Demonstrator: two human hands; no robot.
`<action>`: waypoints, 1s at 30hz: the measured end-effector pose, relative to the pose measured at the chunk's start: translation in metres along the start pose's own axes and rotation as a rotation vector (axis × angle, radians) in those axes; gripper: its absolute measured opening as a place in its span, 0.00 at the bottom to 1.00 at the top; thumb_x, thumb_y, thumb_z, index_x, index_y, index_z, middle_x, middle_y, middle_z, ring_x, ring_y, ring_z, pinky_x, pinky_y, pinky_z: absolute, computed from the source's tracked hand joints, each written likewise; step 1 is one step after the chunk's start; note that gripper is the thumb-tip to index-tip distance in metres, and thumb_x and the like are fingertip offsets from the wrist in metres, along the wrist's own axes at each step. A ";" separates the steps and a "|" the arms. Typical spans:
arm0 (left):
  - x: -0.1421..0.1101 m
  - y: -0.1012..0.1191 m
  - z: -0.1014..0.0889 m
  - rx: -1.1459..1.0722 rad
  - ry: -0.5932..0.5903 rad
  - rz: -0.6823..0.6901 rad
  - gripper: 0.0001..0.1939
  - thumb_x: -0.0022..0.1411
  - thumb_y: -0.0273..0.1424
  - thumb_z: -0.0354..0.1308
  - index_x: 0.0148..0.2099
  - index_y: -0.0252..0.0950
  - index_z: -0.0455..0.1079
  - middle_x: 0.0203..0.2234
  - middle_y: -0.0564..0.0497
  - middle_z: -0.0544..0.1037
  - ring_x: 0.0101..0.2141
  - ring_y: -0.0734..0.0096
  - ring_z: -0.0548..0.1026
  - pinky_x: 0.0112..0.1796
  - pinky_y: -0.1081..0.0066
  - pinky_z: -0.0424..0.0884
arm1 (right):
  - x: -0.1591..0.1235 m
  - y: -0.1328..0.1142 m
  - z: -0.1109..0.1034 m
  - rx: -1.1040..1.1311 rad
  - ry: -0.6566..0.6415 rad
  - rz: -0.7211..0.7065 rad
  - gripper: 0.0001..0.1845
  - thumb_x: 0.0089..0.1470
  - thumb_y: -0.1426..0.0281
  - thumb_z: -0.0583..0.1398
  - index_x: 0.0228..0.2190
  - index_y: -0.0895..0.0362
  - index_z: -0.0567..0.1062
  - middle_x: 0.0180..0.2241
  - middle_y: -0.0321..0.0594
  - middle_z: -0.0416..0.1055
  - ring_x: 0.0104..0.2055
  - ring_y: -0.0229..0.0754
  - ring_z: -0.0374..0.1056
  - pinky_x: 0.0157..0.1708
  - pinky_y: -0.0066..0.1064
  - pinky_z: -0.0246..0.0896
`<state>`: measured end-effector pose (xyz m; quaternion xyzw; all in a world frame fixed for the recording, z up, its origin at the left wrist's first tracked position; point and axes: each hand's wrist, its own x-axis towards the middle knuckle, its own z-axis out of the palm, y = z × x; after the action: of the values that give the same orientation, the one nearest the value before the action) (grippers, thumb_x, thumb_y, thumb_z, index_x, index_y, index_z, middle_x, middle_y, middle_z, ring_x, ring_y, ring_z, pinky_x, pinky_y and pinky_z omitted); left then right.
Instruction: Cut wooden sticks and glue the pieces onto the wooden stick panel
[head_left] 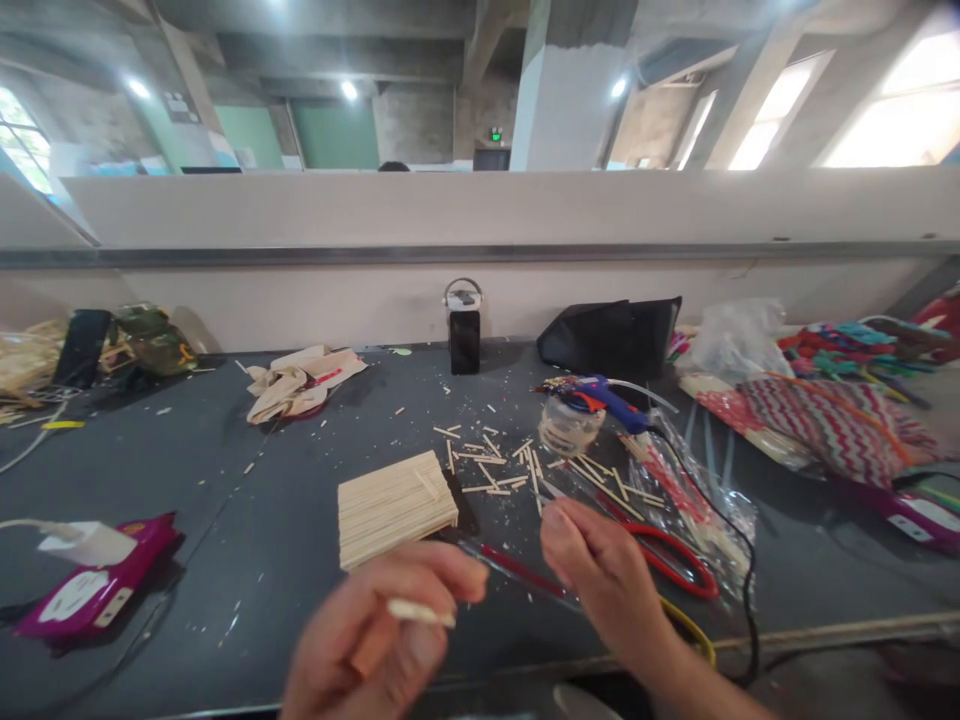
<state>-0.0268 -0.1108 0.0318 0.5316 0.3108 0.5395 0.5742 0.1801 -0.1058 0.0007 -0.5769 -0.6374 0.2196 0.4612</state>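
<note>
My left hand (382,635) is at the front, its fingers closed around a short pale wooden stick (416,611). Just behind it lies a flat panel of wooden sticks (394,510) set side by side, with a small stick piece on top. To the right, my right hand (600,570) has its fingers pinched together. A thin, pale pointed tip shows at its fingertips, but I cannot make out what it belongs to. Beyond that hand, short cut sticks (491,460) lie scattered. Red-handled scissors (701,580) lie beside the right hand, partly hidden.
A blue glue gun (619,405) rests over a clear jar (566,430), its black cable running to the front edge. A phone (465,342) stands at the back. Purple power strips (97,590), a crumpled cloth (296,385), a black pouch (611,338) and plastic bags surround the work.
</note>
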 end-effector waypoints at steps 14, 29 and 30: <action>0.149 0.036 -0.038 -0.109 0.095 0.055 0.02 0.56 0.25 0.62 0.34 0.34 0.73 0.29 0.50 0.80 0.27 0.74 0.77 0.29 0.76 0.75 | 0.136 0.033 0.013 -0.722 -0.384 0.048 0.09 0.61 0.71 0.55 0.39 0.57 0.74 0.40 0.40 0.74 0.41 0.42 0.70 0.41 0.35 0.65; 0.175 -0.020 -0.058 -0.086 0.170 -0.097 0.06 0.52 0.28 0.64 0.33 0.33 0.71 0.27 0.51 0.78 0.24 0.73 0.76 0.27 0.74 0.74 | 0.179 0.050 0.083 -0.861 -0.534 0.028 0.16 0.61 0.65 0.58 0.49 0.57 0.69 0.50 0.44 0.68 0.46 0.45 0.69 0.44 0.42 0.68; 0.176 -0.022 -0.058 -0.086 0.178 -0.093 0.06 0.52 0.28 0.64 0.33 0.33 0.70 0.27 0.51 0.77 0.24 0.73 0.76 0.26 0.74 0.74 | 0.177 0.049 0.083 -0.861 -0.539 0.028 0.16 0.61 0.65 0.58 0.49 0.57 0.69 0.50 0.44 0.68 0.46 0.45 0.69 0.44 0.42 0.68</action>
<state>-0.0348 0.0760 0.0347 0.4414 0.3613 0.5703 0.5911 0.1525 0.0929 -0.0202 -0.6462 -0.7585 0.0842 -0.0021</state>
